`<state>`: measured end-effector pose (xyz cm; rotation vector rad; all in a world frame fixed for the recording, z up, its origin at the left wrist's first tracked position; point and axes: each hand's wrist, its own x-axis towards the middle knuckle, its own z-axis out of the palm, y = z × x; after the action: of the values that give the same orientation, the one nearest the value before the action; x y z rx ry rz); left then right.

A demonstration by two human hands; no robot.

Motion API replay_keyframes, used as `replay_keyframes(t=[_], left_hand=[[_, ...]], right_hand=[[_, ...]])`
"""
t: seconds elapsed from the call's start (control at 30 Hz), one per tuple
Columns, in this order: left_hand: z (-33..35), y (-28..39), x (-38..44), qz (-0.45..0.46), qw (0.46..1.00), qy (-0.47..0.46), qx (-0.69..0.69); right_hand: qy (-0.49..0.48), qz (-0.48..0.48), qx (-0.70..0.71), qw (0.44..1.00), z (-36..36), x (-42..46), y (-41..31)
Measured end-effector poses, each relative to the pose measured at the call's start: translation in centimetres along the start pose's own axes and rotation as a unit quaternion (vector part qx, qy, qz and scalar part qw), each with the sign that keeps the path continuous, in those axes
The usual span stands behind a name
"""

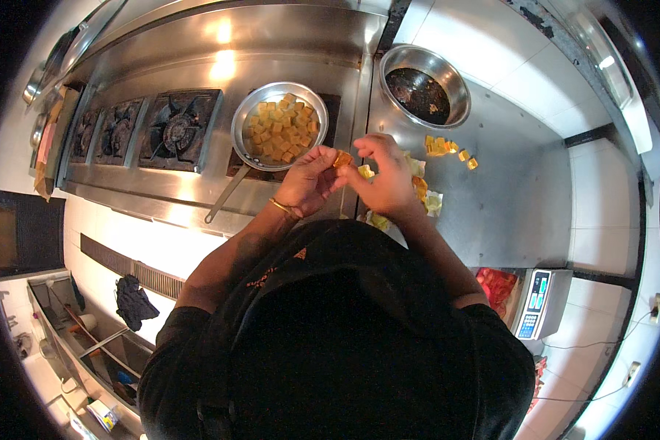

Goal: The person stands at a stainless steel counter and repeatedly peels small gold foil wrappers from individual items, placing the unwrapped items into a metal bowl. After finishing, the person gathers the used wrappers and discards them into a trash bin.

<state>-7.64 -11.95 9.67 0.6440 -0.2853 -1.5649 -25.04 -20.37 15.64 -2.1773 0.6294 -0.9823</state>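
My left hand point(309, 179) holds a small orange-gold wrapped cube point(342, 159) between thumb and fingers, near the right rim of a frying pan. My right hand point(382, 173) is beside it, fingers bent and parted, its thumb at or close to the cube; whether it touches cannot be told. The metal frying pan point(242, 118) sits over a burner and holds many brown cubes point(276, 128) in liquid. Opened yellow wrappers point(434, 203) lie on the steel counter below and beside my right hand, partly hidden by it. Several yellow wrapped cubes point(437, 146) lie farther right.
A deep steel bowl point(462, 104) with dark contents stands at the back of the counter point(517, 192). Left of the pan are gas burners point(180, 127). The pan's handle point(226, 196) points toward me. A digital scale point(536, 302) stands at the lower right.
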Motion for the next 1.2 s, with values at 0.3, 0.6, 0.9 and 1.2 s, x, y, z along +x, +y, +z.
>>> replay_keyframes(t=[0.3, 0.6, 0.9, 1.2], left_hand=[[-0.5, 0.5, -2.9, 0.041, 0.999, -0.002, -0.023], [-0.9, 0.0, -3.3, 0.071, 0.997, 0.005, 0.013], [-1.2, 0.8, -3.5, 0.095, 0.995, 0.003, 0.035], [-0.4, 0.5, -2.9, 0.12, 0.933, 0.131, 0.313]], right_hand=[[-0.031, -0.039, 0.045, 0.998, 4.1, -0.5, -1.3], [-0.051, -0.053, 0.038, 0.997, 3.6, -0.5, -1.6], [-0.011, 0.19, 0.107, 0.976, 2.2, -1.3, 1.1], [-0.053, 0.093, 0.036, 0.994, 3.0, -1.3, -0.1]])
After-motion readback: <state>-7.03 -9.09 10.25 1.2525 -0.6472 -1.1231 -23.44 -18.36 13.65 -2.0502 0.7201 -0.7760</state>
